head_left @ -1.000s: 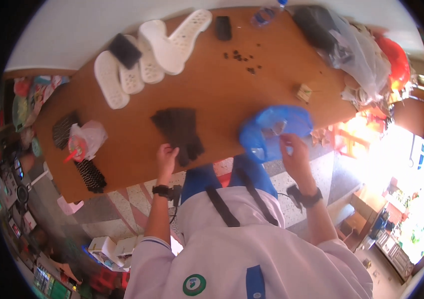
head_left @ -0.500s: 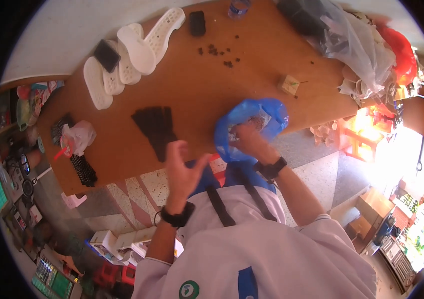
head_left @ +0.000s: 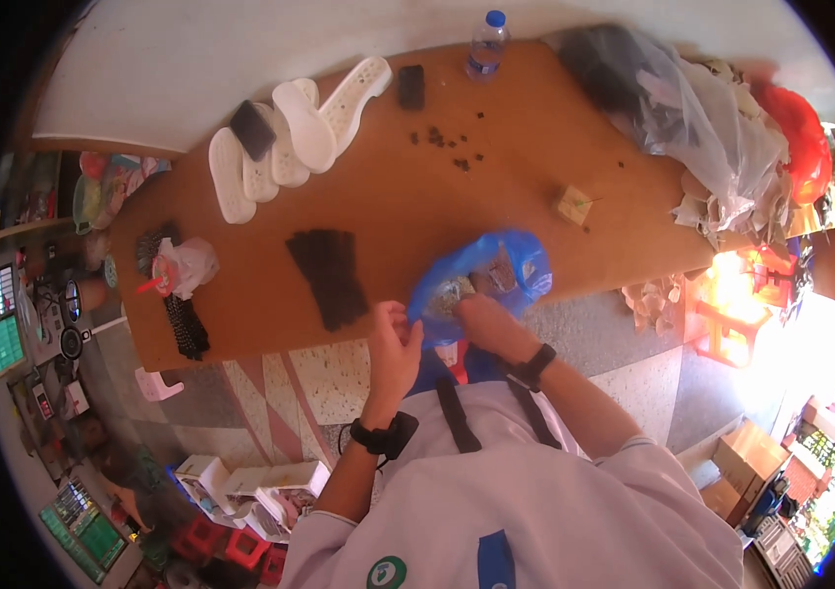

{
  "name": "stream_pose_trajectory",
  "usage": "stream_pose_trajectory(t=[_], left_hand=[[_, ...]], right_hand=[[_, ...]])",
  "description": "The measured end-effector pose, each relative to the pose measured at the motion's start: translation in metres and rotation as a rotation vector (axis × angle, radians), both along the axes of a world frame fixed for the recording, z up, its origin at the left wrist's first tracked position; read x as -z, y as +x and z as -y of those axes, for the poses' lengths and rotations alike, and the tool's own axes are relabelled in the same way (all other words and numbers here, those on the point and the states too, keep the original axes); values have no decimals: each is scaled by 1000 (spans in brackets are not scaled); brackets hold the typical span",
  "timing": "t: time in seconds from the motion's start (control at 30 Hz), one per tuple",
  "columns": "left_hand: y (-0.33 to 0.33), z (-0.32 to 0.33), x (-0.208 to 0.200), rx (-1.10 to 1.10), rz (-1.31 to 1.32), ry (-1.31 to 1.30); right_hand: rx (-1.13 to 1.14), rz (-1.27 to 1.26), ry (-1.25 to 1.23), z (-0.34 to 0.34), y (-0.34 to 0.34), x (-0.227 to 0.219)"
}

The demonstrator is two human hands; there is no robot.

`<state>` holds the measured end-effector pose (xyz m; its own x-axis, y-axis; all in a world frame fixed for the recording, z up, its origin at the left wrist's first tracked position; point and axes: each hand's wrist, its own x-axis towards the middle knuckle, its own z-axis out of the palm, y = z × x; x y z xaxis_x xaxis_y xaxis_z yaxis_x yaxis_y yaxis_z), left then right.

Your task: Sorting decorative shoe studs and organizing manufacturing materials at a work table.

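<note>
Head view: the blue bag [head_left: 433, 279] lies at the near edge of the tabletop [head_left: 398, 201], longest left to right; the left hand [head_left: 396, 353], fingers and thumb apart, is beside its left rim; the right hand [head_left: 498, 329] dips inside, fingers' hold unclear.

White shoe soles [head_left: 305, 135] lie overlapped on the tabletop [head_left: 417, 201], beyond and left of the hands [head_left: 496, 329]. A dark rectangular item [head_left: 252, 131] rests upon them. A blue-capped bottle [head_left: 486, 54] is located beyond the hands, near the far edge. A clear plastic bag [head_left: 727, 152] and red bag [head_left: 798, 142] lie well right of the hands.
</note>
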<state>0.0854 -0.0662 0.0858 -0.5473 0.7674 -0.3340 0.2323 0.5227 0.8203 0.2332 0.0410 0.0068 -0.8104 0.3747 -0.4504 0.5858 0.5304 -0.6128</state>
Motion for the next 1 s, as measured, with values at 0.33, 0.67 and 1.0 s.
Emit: stream_pose_trajectory(t=[0.33, 0.67, 1.0], left_hand=[[-9, 5, 19, 65, 27, 93], [-70, -30, -17, 326, 282, 502], [-125, -18, 79, 125, 1181, 561]], right_hand=[[211, -420, 108, -33, 20, -154], [713, -865, -584, -27, 12, -211], [938, -825, -1064, -34, -138, -129]])
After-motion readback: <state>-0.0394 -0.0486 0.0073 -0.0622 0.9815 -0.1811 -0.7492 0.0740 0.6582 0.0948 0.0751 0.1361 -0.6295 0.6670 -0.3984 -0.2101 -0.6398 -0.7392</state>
